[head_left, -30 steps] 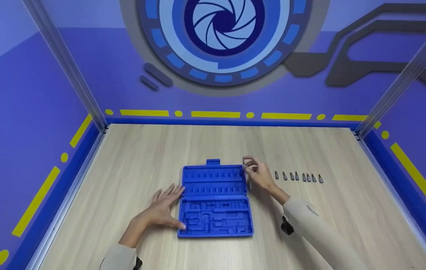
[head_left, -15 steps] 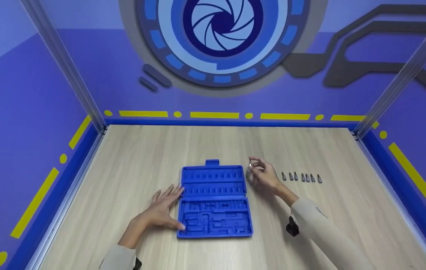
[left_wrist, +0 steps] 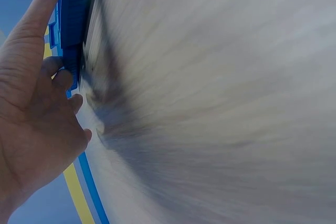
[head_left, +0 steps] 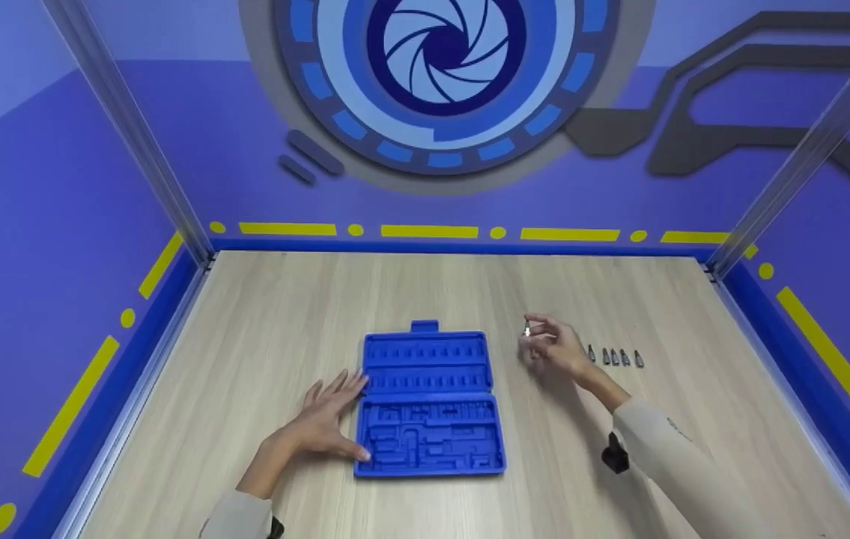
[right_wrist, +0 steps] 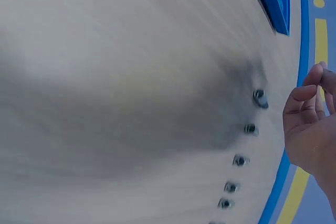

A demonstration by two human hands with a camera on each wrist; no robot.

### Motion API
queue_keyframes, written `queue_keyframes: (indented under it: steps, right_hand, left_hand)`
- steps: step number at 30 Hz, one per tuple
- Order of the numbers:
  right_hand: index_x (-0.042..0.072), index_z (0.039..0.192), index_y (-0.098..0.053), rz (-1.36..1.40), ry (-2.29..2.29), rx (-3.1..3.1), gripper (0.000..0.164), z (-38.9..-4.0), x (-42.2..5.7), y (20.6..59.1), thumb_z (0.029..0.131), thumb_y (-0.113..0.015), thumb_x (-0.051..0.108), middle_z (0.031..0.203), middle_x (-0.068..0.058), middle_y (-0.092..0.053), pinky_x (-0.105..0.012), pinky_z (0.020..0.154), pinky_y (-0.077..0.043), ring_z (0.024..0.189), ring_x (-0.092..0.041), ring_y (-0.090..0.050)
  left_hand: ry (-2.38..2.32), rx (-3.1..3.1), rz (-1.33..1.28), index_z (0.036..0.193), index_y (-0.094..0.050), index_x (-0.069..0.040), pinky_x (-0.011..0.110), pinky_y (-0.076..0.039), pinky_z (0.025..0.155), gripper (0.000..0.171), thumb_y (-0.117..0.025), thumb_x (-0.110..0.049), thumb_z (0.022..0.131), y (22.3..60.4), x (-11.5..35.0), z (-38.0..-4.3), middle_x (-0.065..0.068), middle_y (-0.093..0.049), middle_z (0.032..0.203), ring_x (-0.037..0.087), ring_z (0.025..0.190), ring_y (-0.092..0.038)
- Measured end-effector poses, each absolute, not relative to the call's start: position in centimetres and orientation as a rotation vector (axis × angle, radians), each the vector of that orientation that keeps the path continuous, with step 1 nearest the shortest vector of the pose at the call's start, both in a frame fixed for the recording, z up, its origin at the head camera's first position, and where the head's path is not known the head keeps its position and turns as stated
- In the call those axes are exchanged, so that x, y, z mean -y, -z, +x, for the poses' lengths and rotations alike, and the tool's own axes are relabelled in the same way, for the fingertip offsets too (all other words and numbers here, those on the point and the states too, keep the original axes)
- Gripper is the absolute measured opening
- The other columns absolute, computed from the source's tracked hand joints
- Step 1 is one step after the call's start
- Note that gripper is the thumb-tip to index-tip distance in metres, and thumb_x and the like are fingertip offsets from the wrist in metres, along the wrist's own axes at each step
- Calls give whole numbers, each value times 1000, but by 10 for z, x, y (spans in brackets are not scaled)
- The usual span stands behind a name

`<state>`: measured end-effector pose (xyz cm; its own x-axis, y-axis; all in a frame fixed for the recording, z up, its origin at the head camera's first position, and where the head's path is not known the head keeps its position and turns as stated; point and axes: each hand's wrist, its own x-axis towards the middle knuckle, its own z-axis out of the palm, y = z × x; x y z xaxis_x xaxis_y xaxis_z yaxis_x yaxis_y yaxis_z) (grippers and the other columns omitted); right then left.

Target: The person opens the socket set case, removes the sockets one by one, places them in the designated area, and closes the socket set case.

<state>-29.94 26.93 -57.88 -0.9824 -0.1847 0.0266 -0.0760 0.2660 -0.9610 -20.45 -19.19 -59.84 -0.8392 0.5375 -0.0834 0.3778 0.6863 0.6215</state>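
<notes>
A blue moulded plastic case (head_left: 425,362) lies spread flat on the table, its lid part away from me and the deeper tray nearest. My left hand (head_left: 317,427) rests at its left side, fingers spread, the thumb touching the tray's left edge. To the right of the case, my right hand (head_left: 561,349) pinches a small silver bit socket (head_left: 527,328) upright between fingertips, raised above the table. In the right wrist view the held piece is hidden by the fingers. More bit sockets (head_left: 615,357) stand in a row right of that hand, which covers the left end.
The light wooden tabletop (head_left: 305,299) ends at a purple-blue back wall (head_left: 439,202) with yellow marks. Metal frame posts (head_left: 132,135) stand at the back corners. A latch tab (head_left: 425,326) sticks out from the case's far edge.
My right hand has moved from the case's far right corner to the right, still pinching the bit socket, and now covers the row's left end. The left hand and case stay put.
</notes>
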Motion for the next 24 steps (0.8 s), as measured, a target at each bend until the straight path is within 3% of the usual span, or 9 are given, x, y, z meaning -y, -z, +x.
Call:
queue_keyframes:
  steps: [8, 19, 24]
  right_hand:
    - [-9, 145, -49, -220, 1719, -2496, 51, -292, -313, 567, 98, -65, 2, 121, -32, -62, -22, 65, -58, 80, -11, -67]
    - [-15, 145, -44, -189, 1691, -2513, 52, -288, -370, 552, 100, -63, 5, 109, -17, -64, -19, 56, -54, 69, -5, -65]
    - [-13, 143, -48, -192, 1546, -2642, 49, -282, -397, 549, 101, -63, 8, 110, -20, -64, -20, 55, -50, 70, -5, -63]
  left_hand:
    - [-880, -2639, 721, 163, -21, -6, 76, 1, 120, 134, -94, -54, 61, 600, 191, -205, 22, -20, 168, 50, 157, -10]
    - [-896, -2634, 691, 163, -22, -7, 74, 1, 120, 134, -95, -55, 61, 599, 191, -206, 21, -20, 169, 48, 157, -10]
    - [-894, -2635, 697, 163, -22, -6, 75, 1, 120, 135, -95, -55, 61, 600, 190, -206, 21, -20, 169, 48, 157, -10]
